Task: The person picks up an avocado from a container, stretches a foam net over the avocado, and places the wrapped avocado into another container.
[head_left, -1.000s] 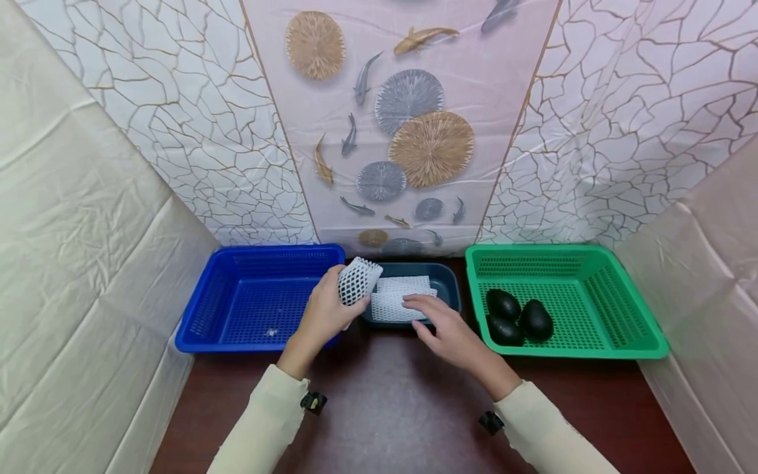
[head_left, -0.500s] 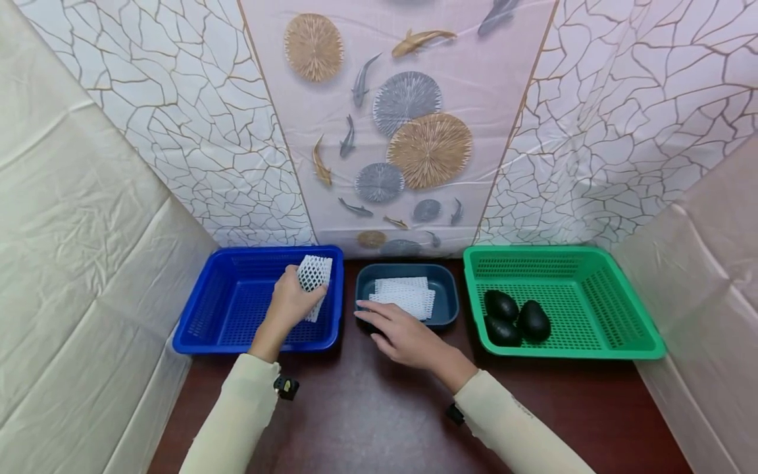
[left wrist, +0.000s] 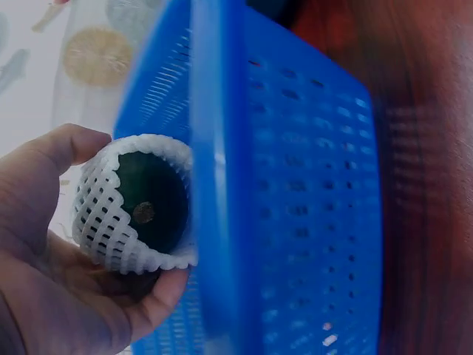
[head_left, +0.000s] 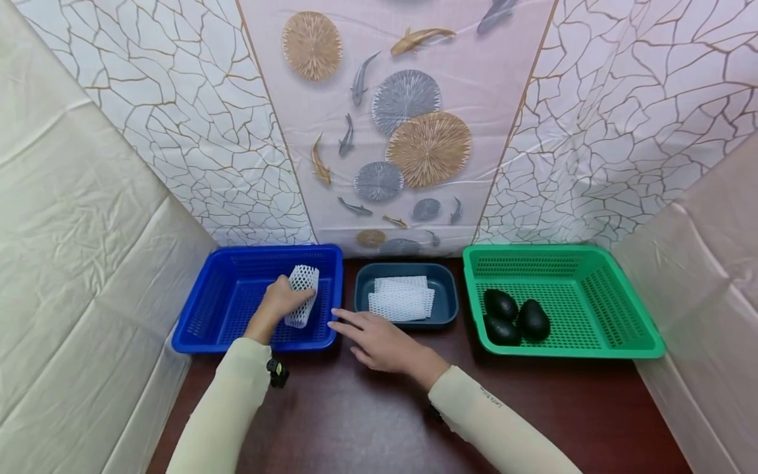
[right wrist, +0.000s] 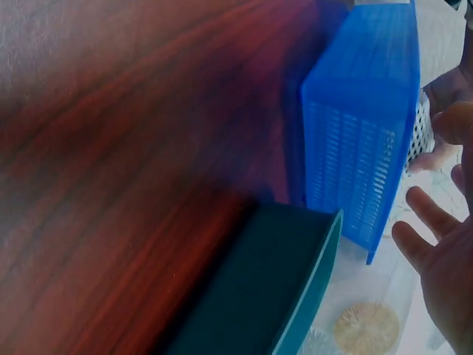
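avocado [left wrist: 155, 200] in white foam net [left wrist: 100, 222], gripped by left hand [head_left: 279, 301] over blue basket [head_left: 204, 343], likely the placing step; gentle lowering seems called for; right hand [head_left: 379, 340] empty, relaxed.

Left basket [head_left: 239, 306], tray [head_left: 444, 299] between, avocados [head_left: 531, 321] in right basket [head_left: 583, 309]

We've got matt white foam netting [left wrist: 103, 211], open-meshed, over a smooth-looking dark fruit [left wrist: 159, 185], and what a shine on the perforated plastic of the blue basket [left wrist: 318, 170]! We spot plastic again in the green basket [head_left: 577, 309] and the duller dark tray [head_left: 444, 294], while wood grain gleams across the tabletop [head_left: 367, 408] and creased cloth shows on the backdrop [head_left: 367, 141].
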Action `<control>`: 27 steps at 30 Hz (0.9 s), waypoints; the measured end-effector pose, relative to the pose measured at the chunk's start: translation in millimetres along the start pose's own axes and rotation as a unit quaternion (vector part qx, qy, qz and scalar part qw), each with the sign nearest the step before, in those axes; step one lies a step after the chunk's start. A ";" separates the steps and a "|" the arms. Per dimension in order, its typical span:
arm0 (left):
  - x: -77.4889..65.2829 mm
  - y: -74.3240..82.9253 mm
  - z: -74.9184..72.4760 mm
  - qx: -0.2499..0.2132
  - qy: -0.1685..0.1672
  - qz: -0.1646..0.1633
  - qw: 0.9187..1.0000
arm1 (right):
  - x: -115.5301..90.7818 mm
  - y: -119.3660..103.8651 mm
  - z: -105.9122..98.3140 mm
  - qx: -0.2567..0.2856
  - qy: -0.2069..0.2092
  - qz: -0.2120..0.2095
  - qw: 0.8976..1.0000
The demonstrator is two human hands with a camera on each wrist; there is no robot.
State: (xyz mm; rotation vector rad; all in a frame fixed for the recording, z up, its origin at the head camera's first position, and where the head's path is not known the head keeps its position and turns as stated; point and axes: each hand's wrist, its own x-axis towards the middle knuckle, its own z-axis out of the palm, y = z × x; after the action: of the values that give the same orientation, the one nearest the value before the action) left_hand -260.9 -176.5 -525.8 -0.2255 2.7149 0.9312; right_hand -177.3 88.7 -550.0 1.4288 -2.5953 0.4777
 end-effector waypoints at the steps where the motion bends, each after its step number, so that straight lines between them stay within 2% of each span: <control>1: 1.5 -1.8 1.4 0.004 -0.005 -0.004 1.000 | 0.4 -1.0 2.0 0.000 -0.005 -0.002 1.000; 8: 11.5 -12.4 13.3 0.018 -0.031 -0.016 0.999 | 1.9 -4.4 12.4 0.007 -0.052 0.010 0.999; 14: 12.7 -11.4 25.1 0.025 -0.043 -0.013 0.999 | 0.0 -3.1 18.7 0.005 -0.103 0.029 0.994; 27: 15.9 -14.7 36.7 0.044 -0.083 -0.039 0.995 | -0.3 -5.0 21.7 0.033 -0.130 0.033 0.990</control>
State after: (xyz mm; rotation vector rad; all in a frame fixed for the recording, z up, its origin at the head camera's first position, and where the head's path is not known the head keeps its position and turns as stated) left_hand -265.5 -166.3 -566.9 -0.2247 2.5683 0.7699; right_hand -172.2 79.1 -569.5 1.5220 -2.8627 0.4138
